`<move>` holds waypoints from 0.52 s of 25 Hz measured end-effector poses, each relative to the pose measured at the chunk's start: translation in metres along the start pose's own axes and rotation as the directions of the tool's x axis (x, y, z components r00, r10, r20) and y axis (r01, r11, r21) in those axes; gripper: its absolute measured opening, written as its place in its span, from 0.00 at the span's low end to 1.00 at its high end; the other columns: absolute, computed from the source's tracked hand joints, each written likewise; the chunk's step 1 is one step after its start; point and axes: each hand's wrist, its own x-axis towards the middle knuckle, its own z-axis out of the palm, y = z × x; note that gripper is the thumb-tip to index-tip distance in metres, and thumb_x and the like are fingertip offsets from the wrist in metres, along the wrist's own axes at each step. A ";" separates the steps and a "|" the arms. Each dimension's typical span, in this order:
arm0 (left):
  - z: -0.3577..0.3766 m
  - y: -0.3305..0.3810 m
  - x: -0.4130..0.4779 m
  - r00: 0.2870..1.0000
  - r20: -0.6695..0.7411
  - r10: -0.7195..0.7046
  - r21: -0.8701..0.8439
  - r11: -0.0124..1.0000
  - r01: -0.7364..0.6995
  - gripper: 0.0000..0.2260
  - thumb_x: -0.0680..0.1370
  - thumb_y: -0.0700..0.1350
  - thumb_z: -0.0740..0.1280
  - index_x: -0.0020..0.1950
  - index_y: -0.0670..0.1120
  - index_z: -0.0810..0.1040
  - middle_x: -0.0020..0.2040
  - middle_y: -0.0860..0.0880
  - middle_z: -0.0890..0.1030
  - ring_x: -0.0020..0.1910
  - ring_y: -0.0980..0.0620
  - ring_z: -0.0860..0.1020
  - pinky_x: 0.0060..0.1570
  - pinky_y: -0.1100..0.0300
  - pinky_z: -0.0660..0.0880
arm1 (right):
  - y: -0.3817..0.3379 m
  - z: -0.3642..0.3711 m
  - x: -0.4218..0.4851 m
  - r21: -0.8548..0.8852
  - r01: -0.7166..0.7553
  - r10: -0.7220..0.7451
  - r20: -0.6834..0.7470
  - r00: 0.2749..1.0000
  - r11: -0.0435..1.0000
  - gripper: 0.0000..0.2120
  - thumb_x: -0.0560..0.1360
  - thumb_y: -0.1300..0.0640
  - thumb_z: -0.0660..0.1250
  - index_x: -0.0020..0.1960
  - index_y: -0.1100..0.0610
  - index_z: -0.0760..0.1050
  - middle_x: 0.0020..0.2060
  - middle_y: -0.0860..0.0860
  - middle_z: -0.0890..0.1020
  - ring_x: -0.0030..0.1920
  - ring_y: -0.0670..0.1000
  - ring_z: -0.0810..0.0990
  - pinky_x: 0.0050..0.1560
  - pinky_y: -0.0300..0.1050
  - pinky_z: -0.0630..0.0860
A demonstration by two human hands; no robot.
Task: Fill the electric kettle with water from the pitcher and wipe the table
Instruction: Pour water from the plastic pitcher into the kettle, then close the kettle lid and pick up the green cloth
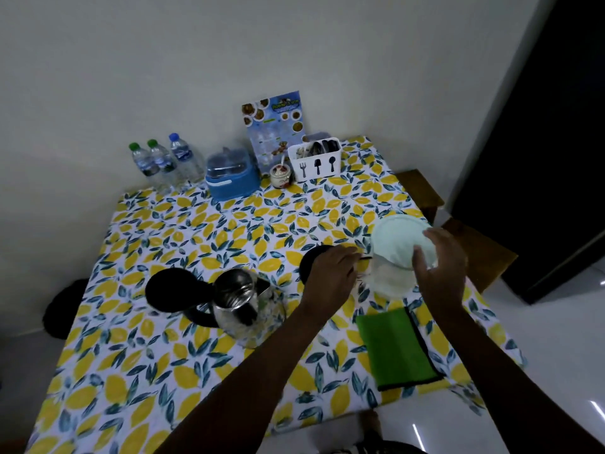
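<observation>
The steel electric kettle stands left of centre on the table, its black lid swung open to the left. Its black base lies apart, partly under my left hand. My left hand reaches right and its fingers hold the near side of the clear pitcher by the handle. My right hand grips the pitcher's pale green lid, which is tilted up above the pitcher's mouth. A folded green cloth lies in front of the pitcher.
The table has a lemon-print cover. Along the wall stand three water bottles, a blue container, a small jar, a menu card and a white cutlery holder. A wooden bench is at the right.
</observation>
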 end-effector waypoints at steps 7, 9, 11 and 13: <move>-0.099 -0.073 -0.100 0.952 -0.186 -0.244 0.065 0.964 0.259 0.12 0.79 0.43 0.63 0.61 0.45 0.77 0.61 0.46 0.80 0.63 0.45 0.75 0.62 0.46 0.73 | -0.119 0.073 -0.079 0.180 0.111 -0.177 0.413 0.894 0.977 0.35 0.71 0.50 0.73 0.73 0.61 0.65 0.71 0.58 0.70 0.72 0.54 0.66 0.72 0.52 0.63; -0.128 -0.093 -0.130 0.913 -0.285 -0.291 0.123 0.934 0.336 0.12 0.78 0.40 0.63 0.61 0.45 0.77 0.64 0.44 0.78 0.65 0.43 0.72 0.64 0.45 0.71 | -0.144 0.095 -0.100 0.223 0.108 -0.216 0.546 0.810 0.969 0.40 0.71 0.48 0.73 0.75 0.60 0.60 0.74 0.55 0.64 0.75 0.51 0.59 0.74 0.54 0.60; -0.147 -0.109 -0.155 0.819 -0.411 -0.401 0.151 0.856 0.495 0.16 0.77 0.39 0.63 0.65 0.45 0.74 0.70 0.41 0.71 0.70 0.40 0.66 0.67 0.46 0.65 | -0.161 0.113 -0.116 0.196 0.094 -0.202 0.657 0.726 0.976 0.43 0.71 0.44 0.71 0.77 0.58 0.54 0.77 0.54 0.58 0.77 0.51 0.53 0.75 0.56 0.58; -0.157 -0.119 -0.173 0.638 -0.464 -0.614 -0.040 0.734 0.678 0.21 0.79 0.41 0.63 0.72 0.43 0.65 0.75 0.38 0.62 0.75 0.39 0.59 0.71 0.45 0.61 | -0.172 0.127 -0.127 0.172 0.023 -0.143 0.730 0.668 0.985 0.45 0.71 0.44 0.71 0.78 0.58 0.50 0.78 0.53 0.55 0.78 0.52 0.52 0.75 0.56 0.57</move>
